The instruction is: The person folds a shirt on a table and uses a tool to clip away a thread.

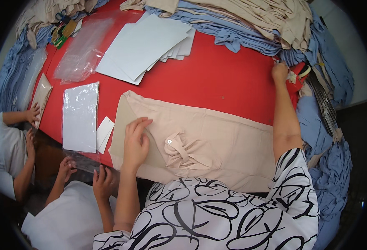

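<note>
Far left, at about nine o'clock, a co-worker's hand (33,113) rests on a beige packet in clear film (40,95) at the edge of the red bench (217,77); a second co-worker at seven o'clock has both hands at the near end of a flat clear plastic bag holding a white card (80,116), with a small white card slip (104,133) just beside it. Behind these, at eleven o'clock, loose clear plastic bags (84,48) and a fanned stack of pale grey card sheets (144,46). Centre: the beige fabric garment (217,133), spread flat, its long axis running from nine to three o'clock across the bench, directly before the wearer; a knotted tie with a pale round button (169,141) sits near its near edge. A tan card insert (123,125) lies at its left end, partly under the cloth. Left hand (135,141) lies open, palm down, fingers spread, pressing the garment's left end over the insert, not gripping. Right hand (280,71) is well apart, out at two o'clock past the garment's far right corner, curled shut by a small whitish scrap (292,77) at the foot of the heaped blue and beige garments (250,25); whether it grips the scrap, cannot tell. Left hand is plainly the nearer to the garment; right arm crosses above its right end. More blue cloth (329,166) hangs off the right side at four o'clock.
</note>
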`<control>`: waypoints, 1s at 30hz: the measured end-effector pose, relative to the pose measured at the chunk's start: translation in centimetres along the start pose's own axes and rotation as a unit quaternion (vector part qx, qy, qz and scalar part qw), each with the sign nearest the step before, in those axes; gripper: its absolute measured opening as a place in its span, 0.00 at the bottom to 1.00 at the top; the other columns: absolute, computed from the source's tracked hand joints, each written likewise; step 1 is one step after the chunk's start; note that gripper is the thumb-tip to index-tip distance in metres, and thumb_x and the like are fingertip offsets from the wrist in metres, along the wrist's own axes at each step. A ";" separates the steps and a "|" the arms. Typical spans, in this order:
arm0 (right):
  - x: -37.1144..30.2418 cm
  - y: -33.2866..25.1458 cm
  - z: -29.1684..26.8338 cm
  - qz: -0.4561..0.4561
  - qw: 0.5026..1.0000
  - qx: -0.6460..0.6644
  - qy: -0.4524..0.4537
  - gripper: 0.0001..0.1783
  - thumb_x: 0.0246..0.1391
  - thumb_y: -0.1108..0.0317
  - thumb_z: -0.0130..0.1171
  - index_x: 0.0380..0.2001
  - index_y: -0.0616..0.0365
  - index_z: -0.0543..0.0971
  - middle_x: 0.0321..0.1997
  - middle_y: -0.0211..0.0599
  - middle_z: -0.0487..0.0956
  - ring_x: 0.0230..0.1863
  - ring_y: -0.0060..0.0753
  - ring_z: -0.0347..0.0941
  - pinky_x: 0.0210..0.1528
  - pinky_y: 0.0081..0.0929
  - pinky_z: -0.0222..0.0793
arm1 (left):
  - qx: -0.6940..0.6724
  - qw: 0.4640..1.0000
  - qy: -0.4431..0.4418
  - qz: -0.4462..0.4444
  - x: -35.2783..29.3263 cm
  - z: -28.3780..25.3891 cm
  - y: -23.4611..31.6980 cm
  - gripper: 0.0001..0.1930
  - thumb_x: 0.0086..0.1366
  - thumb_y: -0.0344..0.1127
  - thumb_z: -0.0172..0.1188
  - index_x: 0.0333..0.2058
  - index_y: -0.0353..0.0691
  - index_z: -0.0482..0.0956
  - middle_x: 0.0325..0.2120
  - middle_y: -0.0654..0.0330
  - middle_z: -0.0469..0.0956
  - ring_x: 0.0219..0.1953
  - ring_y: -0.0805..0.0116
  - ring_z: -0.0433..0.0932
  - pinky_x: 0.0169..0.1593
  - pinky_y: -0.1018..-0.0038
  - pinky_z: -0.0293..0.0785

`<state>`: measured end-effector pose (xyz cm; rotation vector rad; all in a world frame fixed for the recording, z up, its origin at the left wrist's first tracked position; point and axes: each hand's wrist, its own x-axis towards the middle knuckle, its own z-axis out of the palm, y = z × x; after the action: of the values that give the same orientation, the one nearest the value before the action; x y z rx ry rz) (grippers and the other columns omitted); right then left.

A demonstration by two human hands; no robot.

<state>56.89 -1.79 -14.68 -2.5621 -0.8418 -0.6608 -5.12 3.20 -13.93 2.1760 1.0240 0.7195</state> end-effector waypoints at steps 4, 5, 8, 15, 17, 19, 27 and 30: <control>-1.7 -5.5 -3.2 -0.050 0.995 -0.005 -0.087 0.22 0.59 0.51 0.56 0.42 0.60 0.80 0.39 0.51 0.81 0.42 0.52 0.78 0.46 0.42 0.72 | 0.086 0.995 -0.027 0.046 1.3 -0.6 -1.7 0.25 0.56 0.26 0.57 0.56 0.45 0.75 0.57 0.60 0.70 0.64 0.54 0.60 0.67 0.56 0.56; -3.7 -8.5 -5.4 -0.076 0.973 0.122 -0.178 0.19 0.60 0.53 0.56 0.39 0.60 0.81 0.35 0.46 0.82 0.38 0.46 0.79 0.44 0.38 0.72 | 0.105 0.993 -0.032 0.046 1.1 -0.7 -2.1 0.26 0.57 0.27 0.57 0.56 0.45 0.74 0.58 0.60 0.70 0.65 0.54 0.59 0.68 0.54 0.53; -17.6 -15.8 -15.7 -0.170 0.811 0.329 -0.453 0.12 0.55 0.63 0.61 0.33 0.62 0.79 0.31 0.47 0.80 0.32 0.36 0.76 0.38 0.32 0.70 | 0.173 0.982 -0.001 0.073 0.1 0.2 -3.8 0.23 0.58 0.33 0.61 0.54 0.45 0.76 0.56 0.61 0.71 0.62 0.54 0.64 0.66 0.50 0.53; -31.2 -12.8 -22.6 -0.246 0.741 0.284 -0.556 0.19 0.43 0.80 0.59 0.43 0.62 0.74 0.45 0.48 0.74 0.48 0.54 0.71 0.49 0.43 0.69 | 0.200 0.968 0.134 0.071 0.6 2.7 -5.2 0.15 0.57 0.36 0.64 0.44 0.43 0.81 0.54 0.61 0.74 0.50 0.55 0.72 0.60 0.57 0.64; -29.9 -12.4 -24.0 -0.227 0.782 0.280 -0.509 0.20 0.42 0.80 0.57 0.43 0.63 0.73 0.46 0.50 0.73 0.48 0.56 0.69 0.49 0.43 0.68 | 0.216 0.961 0.149 0.082 0.9 2.6 -4.7 0.14 0.57 0.35 0.64 0.43 0.42 0.81 0.56 0.60 0.74 0.49 0.55 0.72 0.58 0.58 0.66; -29.3 -11.8 -24.4 -0.260 0.836 0.209 -0.436 0.23 0.42 0.81 0.57 0.46 0.63 0.73 0.48 0.51 0.72 0.46 0.56 0.67 0.49 0.44 0.68 | 0.195 0.967 0.140 0.080 0.5 2.4 -5.3 0.13 0.59 0.34 0.63 0.43 0.42 0.81 0.57 0.59 0.73 0.48 0.53 0.73 0.58 0.58 0.66; -33.5 -13.4 -25.3 -0.244 0.889 0.243 -0.300 0.23 0.45 0.81 0.58 0.48 0.59 0.74 0.46 0.45 0.74 0.48 0.49 0.69 0.51 0.38 0.67 | 0.125 0.989 0.078 0.033 -0.1 0.9 -4.1 0.18 0.62 0.36 0.60 0.50 0.42 0.79 0.56 0.59 0.73 0.52 0.54 0.69 0.56 0.66 0.68; -34.0 -10.7 -21.1 -0.236 0.880 0.264 -0.318 0.18 0.45 0.83 0.55 0.43 0.61 0.77 0.42 0.45 0.74 0.47 0.48 0.70 0.51 0.38 0.67 | 0.145 0.984 0.098 0.046 -0.6 0.9 -5.0 0.18 0.63 0.37 0.60 0.51 0.41 0.79 0.55 0.59 0.74 0.53 0.54 0.68 0.57 0.65 0.68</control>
<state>19.30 -19.06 -13.39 -2.0559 -1.6223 0.3241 -7.17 5.00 -18.27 2.4518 1.1975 0.8885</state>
